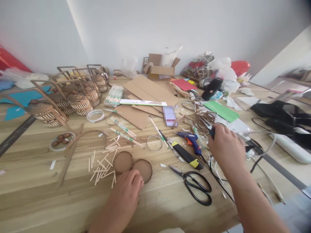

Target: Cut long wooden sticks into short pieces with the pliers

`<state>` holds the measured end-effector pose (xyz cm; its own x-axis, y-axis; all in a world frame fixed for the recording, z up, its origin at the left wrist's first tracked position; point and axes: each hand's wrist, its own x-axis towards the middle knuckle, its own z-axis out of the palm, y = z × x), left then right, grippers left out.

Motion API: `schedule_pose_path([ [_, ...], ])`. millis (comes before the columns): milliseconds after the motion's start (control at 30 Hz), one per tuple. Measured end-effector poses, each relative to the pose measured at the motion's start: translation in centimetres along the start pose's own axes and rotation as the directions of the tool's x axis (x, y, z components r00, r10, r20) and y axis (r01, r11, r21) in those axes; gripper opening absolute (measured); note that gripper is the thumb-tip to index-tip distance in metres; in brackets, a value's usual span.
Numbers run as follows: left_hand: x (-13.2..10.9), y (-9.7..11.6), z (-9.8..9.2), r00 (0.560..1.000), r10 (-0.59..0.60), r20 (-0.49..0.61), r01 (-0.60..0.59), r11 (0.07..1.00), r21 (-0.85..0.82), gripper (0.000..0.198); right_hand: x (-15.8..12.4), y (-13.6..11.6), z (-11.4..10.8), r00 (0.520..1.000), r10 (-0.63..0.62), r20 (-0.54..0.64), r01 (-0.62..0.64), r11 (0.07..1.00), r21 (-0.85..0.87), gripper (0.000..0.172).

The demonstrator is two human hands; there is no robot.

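My left hand [130, 184] is closed, its fingers curled at the near edge of a round cardboard disc [143, 170] with a ridged rim. What its fingertips grip, if anything, is hidden. A second such disc [123, 161] lies touching the first. Short cut wooden sticks [102, 170] are scattered to the left of them. At the right, my right hand [225, 145] is wrapped round a dark-handled tool [212, 132] with a thin metal tip, over a coil of brown strips [198, 119]. Nearby lie a blue glue gun [193, 139], a yellow-black utility knife [186, 154] and black-handled scissors [196, 186].
Small woven baskets with tall handles [79, 103] stand at the back left. Flat cardboard sheets [150, 92] and an open carton [161, 69] are at the back middle. Cables [218, 174] run beside my right forearm. A white power strip [293, 147] sits far right.
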<state>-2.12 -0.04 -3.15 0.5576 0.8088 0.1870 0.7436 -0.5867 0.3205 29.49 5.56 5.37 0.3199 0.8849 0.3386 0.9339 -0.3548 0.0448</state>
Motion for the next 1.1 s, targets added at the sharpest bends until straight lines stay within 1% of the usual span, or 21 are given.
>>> schedule_pose_path([
  [67,0.0,0.2,-0.2,0.999,0.001,-0.039,-0.002,0.999,-0.032,0.026,-0.1,-0.1,-0.1,0.999,0.042,0.012,-0.041,0.998,-0.054,0.028],
  [100,0.0,0.4,-0.3,0.999,0.008,-0.038,-0.01,0.999,-0.046,0.026,-0.3,-0.8,0.0,0.998,0.037,0.053,-0.034,0.998,-0.052,0.024],
  [167,0.0,1.1,-0.8,0.999,0.036,0.013,-0.034,0.996,-0.086,0.025,-0.8,-3.1,0.3,0.978,-0.079,0.191,0.074,0.997,0.031,0.016],
  [200,0.0,1.5,-1.0,0.997,0.044,0.057,-0.037,0.993,-0.113,0.023,-1.0,-4.5,0.6,0.954,-0.158,0.256,0.136,0.985,0.101,0.013],
  [233,0.1,1.9,-1.2,0.993,0.055,0.102,-0.041,0.989,-0.142,0.021,-1.1,-6.0,1.0,0.93,-0.238,0.28,0.201,0.967,0.157,0.011],
  [300,0.2,2.6,-1.5,0.982,0.074,0.175,-0.041,0.982,-0.183,0.019,-1.0,-8.8,2.0,0.897,-0.333,0.292,0.274,0.935,0.225,0.01],
  [333,0.3,2.8,-1.5,0.976,0.083,0.201,-0.043,0.98,-0.193,0.018,-0.7,-10.0,2.6,0.885,-0.359,0.295,0.294,0.924,0.243,0.01],
  [400,0.5,3.2,-1.4,0.968,0.093,0.234,-0.051,0.982,-0.181,0.018,0.4,-12.0,3.9,0.876,-0.378,0.299,0.307,0.916,0.258,0.012],
  [467,0.7,3.3,-1.2,0.963,0.086,0.256,-0.051,0.989,-0.141,0.019,1.9,-13.2,5.1,0.88,-0.362,0.308,0.292,0.923,0.251,0.016],
  [600,0.9,3.2,-0.9,0.957,0.026,0.29,-0.009,0.998,-0.06,0.017,4.4,-14.2,7.2,0.877,-0.313,0.365,0.241,0.943,0.228,0.029],
  [700,0.9,3.0,-0.7,0.965,0.016,0.261,-0.007,0.999,-0.036,0.017,5.6,-14.6,8.2,0.859,-0.289,0.422,0.205,0.951,0.233,0.032],
  [800,0.9,2.9,-0.6,0.974,0.044,0.222,-0.027,0.997,-0.076,0.014,6.5,-14.8,8.9,0.83,-0.279,0.484,0.171,0.952,0.256,0.032],
  [933,0.8,2.9,-0.7,0.984,0.018,0.175,0.011,0.986,-0.164,0.017,7.8,-14.3,9.3,0.791,-0.295,0.536,0.155,0.944,0.292,0.031],
  [1000,0.8,2.9,-0.8,0.989,-0.006,0.151,0.034,0.983,-0.182,0.019,8.1,-13.9,9.3,0.786,-0.299,0.541,0.149,0.941,0.303,0.032],
  [1100,0.9,3.0,-1.0,0.992,-0.017,0.125,0.041,0.981,-0.192,0.021,8.0,-13.8,9.3,0.792,-0.293,0.535,0.134,0.939,0.316,0.033],
])
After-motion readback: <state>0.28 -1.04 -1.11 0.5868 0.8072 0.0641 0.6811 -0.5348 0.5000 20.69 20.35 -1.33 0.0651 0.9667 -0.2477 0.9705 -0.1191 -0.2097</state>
